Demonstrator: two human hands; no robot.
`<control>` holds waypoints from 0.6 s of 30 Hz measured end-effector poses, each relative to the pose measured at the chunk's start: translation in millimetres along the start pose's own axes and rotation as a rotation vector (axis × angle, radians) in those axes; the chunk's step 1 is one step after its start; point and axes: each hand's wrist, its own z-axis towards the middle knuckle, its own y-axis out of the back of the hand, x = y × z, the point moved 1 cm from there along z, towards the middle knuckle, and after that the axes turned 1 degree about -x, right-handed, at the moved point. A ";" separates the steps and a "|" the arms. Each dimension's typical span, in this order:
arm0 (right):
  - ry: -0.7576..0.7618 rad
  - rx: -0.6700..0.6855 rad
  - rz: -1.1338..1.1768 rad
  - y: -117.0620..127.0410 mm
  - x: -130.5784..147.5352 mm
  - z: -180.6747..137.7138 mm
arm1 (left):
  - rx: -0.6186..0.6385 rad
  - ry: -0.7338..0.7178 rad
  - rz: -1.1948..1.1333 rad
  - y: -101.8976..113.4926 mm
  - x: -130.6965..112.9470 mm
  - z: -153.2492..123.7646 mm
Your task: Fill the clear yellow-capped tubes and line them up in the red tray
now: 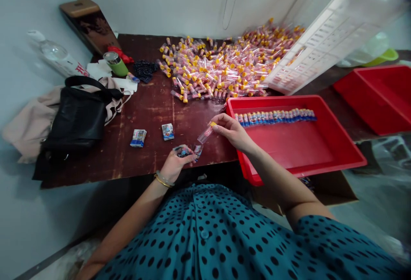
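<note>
Counter (150, 111): dark red-brown, carrying all items below.

Heap of tubes (221, 70): clear with yellow caps, lying along the far edge.

Red tray (289, 149): sitting right of centre, overhanging the near edge.

Row of banded tubes (276, 117): resting side by side along the tray's far wall.

Right hand (233, 130): pinching one tube at its capped end, between thumb and fingers, near the tray's left corner.

Left hand (175, 164): curling round several printed pieces (182, 151) by the near edge, thumb and fingers closing on them.

Left stack (138, 138) and right stack (167, 132) of printed pieces: lying towards the near edge, well apart.

Held tube (205, 133): slanting above the counter near the near edge, lower end pointing at the left hand; contact unclear. Probably weighing little; wall looking stiff, smooth, rather slippery, likely cracking if squeezed hard. The cap is offering the surest hold, leaving the clear body free. The printed pieces are looking thin and flexible, probably creasing easily; edges are suiting a light pinch.
</note>
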 end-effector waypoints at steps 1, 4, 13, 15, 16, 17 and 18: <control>-0.007 0.011 0.009 -1.6 0.6 -0.6 | 0.001 0.015 0.003 -0.6 0.0 -0.6; -0.005 0.029 0.024 -4.5 1.5 -2.6 | 0.007 0.046 0.014 -1.2 -0.3 -2.8; 0.104 0.083 -0.193 -5.2 -5.7 -10.2 | 0.121 0.128 -0.134 -5.1 1.7 -6.9; 0.097 0.046 -0.280 -8.6 -12.2 -15.8 | 0.146 0.123 -0.119 -8.1 4.5 -7.6; 0.080 0.025 -0.331 -11.5 -16.7 -20.1 | 0.155 0.127 -0.113 -9.7 5.8 -8.1; 0.054 0.008 -0.368 -15.1 -22.0 -25.4 | 0.163 0.140 -0.111 -11.3 7.0 -8.7; 0.018 0.000 -0.375 -19.4 -27.8 -31.4 | 0.172 0.160 -0.112 -12.8 8.0 -9.5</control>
